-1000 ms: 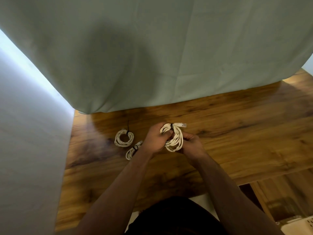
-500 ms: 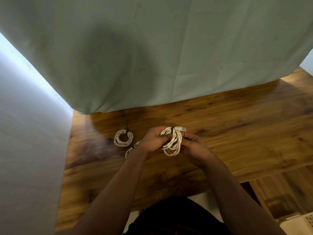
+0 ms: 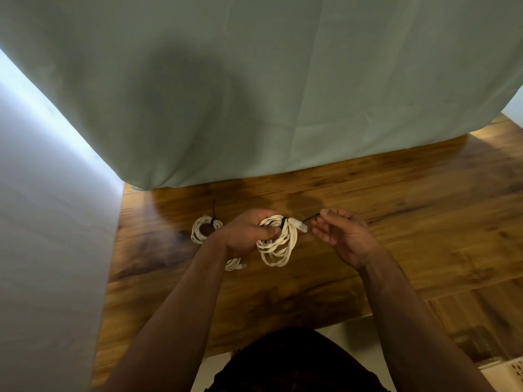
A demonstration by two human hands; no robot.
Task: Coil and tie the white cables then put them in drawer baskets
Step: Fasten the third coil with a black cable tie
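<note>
My left hand (image 3: pixel 245 236) grips a coiled white cable (image 3: pixel 278 244) above the wooden table (image 3: pixel 396 222). A black tie (image 3: pixel 283 222) wraps the coil near its clear plug. My right hand (image 3: pixel 343 236) is to the right of the coil and pinches the thin black tail of the tie (image 3: pixel 307 219), pulled out sideways. A second tied white coil (image 3: pixel 203 229) lies flat on the table to the left. A third white bundle (image 3: pixel 235 264) peeks out from under my left wrist.
A grey-green cloth (image 3: pixel 268 94) hangs over the back of the table. A pale wall panel (image 3: pixel 42 250) borders the left side. A white perforated basket corner (image 3: pixel 506 374) shows at the bottom right, below the table's front edge.
My right hand has moved away from the coil to the right, drawing out the black tie's tail. The left hand keeps its grip on the coil.
</note>
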